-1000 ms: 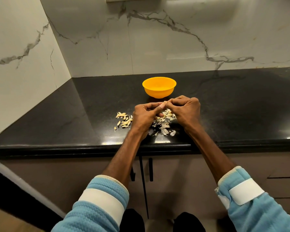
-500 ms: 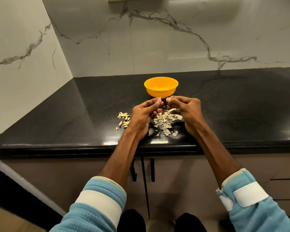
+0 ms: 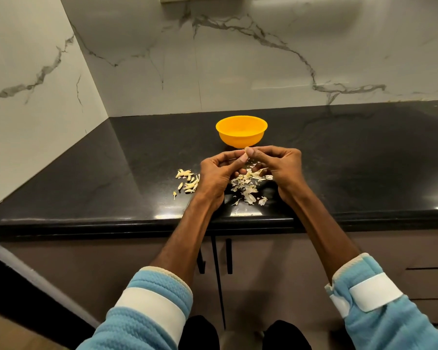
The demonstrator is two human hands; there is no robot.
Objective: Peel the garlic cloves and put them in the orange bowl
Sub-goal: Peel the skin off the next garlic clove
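While both of my hands meet low over the black stone counter (image 3: 352,173), my left hand (image 3: 216,173) and right hand (image 3: 281,165) have their fingers curled. Their thumbs and fingertips pinch one small pale garlic clove (image 3: 246,149) between them, of which only a sliver shows. Just behind them, toward the counter's back edge, stands the round orange plastic bowl (image 3: 240,137). Loose papery garlic skins (image 3: 248,188) lie under my hands near the front edge, and a cluster of small pale cloves (image 3: 189,181) lies just left of my left hand.
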